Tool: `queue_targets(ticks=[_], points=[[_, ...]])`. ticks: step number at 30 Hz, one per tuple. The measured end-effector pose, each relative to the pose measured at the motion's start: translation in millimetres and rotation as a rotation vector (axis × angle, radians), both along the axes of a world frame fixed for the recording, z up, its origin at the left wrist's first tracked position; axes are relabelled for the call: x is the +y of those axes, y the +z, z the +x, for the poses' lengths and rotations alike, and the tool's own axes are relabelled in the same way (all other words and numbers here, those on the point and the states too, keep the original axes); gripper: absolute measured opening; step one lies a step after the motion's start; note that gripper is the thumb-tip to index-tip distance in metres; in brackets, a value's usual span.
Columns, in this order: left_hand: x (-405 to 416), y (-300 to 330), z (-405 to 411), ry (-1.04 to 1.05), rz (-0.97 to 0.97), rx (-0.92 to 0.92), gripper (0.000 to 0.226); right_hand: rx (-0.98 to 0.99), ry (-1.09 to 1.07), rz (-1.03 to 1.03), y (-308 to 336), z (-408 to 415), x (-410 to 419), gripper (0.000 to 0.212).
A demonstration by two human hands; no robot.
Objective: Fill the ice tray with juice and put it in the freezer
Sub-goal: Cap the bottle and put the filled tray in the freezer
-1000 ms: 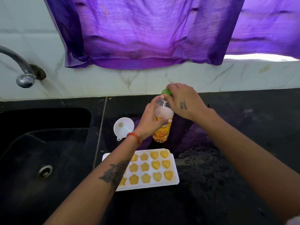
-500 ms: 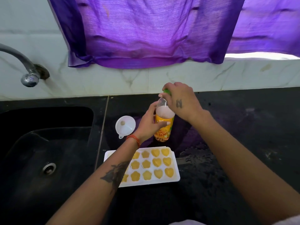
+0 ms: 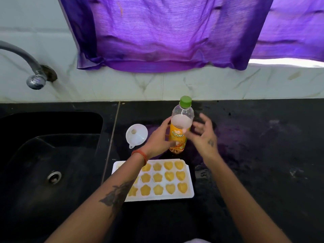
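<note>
Steel tap [image 3: 36, 79] curves down from the wall in the upper left of the frame, above one black sink [image 3: 52, 155] with a round drain at the lower left. Right of the sink, on the black counter [image 3: 263, 155], one white funnel [image 3: 136, 135] lies mouth up just left of centre.

Below the funnel, the left forearm, tattooed and wearing an orange thread at the wrist, comes up from the bottom edge across the left end of the ice tray [image 3: 190, 179]. The left hand [image 3: 158, 139] grasps one juice bottle [image 3: 180, 127] at its label, thumb on the near side of the label, fingers hidden behind.

That bottle stands upright on the counter at frame centre, just beyond the tray, with a green cap on, a clear upper part and orange juice low down behind an orange label. The single white tray lies flat on the counter, lower centre. Its pockets, flower and heart shapes, are filled with yellow-orange juice; fourteen can be counted, and the forearm hides the rest.

Further right, the right hand [image 3: 204, 135] is blurred, fingers spread and loose, released, just beside the bottle; whether a fingertip touches it cannot be told. Its forearm runs to the lower right corner. One purple cloth [image 3: 166, 32] hangs across the top.
</note>
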State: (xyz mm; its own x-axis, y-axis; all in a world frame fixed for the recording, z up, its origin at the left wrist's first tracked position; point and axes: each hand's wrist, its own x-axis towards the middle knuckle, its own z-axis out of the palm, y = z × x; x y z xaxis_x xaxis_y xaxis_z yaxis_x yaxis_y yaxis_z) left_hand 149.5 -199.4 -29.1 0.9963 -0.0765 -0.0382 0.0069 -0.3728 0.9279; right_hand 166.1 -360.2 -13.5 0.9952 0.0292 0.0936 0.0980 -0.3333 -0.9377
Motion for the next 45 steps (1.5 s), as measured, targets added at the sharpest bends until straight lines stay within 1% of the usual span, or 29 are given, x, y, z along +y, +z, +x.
queue_targets(ticks=[1,3,6,8,10,12,14,16,18,22,25,27,29,32,35,38,41,43,45], points=[[-0.1,-4.4,-2.8,0.000,-0.006,0.013,0.083,0.040,0.053,-0.028,-11.9,-2.3,3.6,0.089],[-0.1,-13.7,-7.6,-0.022,0.003,0.019,0.080,0.031,0.155,-0.114,-28.9,-2.4,12.4,0.092],[5.0,-23.3,-9.3,-0.052,0.031,0.045,0.079,-0.007,0.135,-0.192,-39.8,4.8,20.4,0.083],[13.2,-24.2,-5.6,-0.008,0.101,0.025,0.070,0.003,0.114,-0.254,-40.1,16.4,21.2,0.078],[25.4,-20.3,1.3,0.123,0.241,-0.060,0.051,0.031,0.136,-0.301,-36.9,33.5,21.0,0.077],[41.8,-12.8,9.2,0.317,0.339,-0.168,0.034,0.061,0.159,-0.301,-31.6,55.2,23.8,0.076],[62.0,-5.2,17.7,0.482,0.355,-0.236,0.024,0.054,0.177,-0.306,-25.7,80.3,31.7,0.076],[82.8,-0.8,25.0,0.593,0.395,-0.227,0.020,0.024,0.193,-0.333,-19.8,108.6,44.3,0.078],[101.7,-1.3,31.9,0.656,0.459,-0.131,0.023,-0.001,0.195,-0.346,-14.2,138.2,59.4,0.079],[124.9,-5.8,40.1,0.669,0.509,0.184,0.032,-0.025,0.203,-0.339,-13.1,188.1,86.0,0.078],[135.2,-9.7,44.2,0.637,0.396,0.366,0.043,-0.008,0.177,-0.323,-23.3,212.8,95.7,0.079],[139.9,-12.7,47.9,0.618,0.254,0.476,0.046,0.002,0.147,-0.305,-31.5,222.0,98.2,0.080],[142.5,-13.3,51.7,0.555,0.133,0.603,0.050,-0.015,0.117,-0.291,-39.1,225.3,99.2,0.081],[142.5,-12.5,58.5,0.428,0.106,0.738,0.050,-0.034,0.116,-0.301,-45.5,224.1,98.5,0.081],[140.7,-13.6,65.0,0.390,0.116,0.788,0.046,0.043,0.144,-0.351,-43.9,219.2,96.0,0.080],[136.7,-15.6,70.8,0.385,0.065,0.823,0.032,0.158,0.125,-0.360,-38.0,194.0,86.8,0.078],[131.8,-14.7,71.8,0.381,0.048,0.830,0.014,0.219,0.177,-0.264,-32.8,142.3,63.3,0.060],[130.0,-11.4,70.5,0.363,0.044,0.800,0.011,0.246,0.245,-0.197,-30.7,101.7,43.3,0.048],[129.0,-5.1,69.4,0.352,0.002,0.750,0.007,0.249,0.293,-0.193,-30.9,62.7,24.1,0.038]])
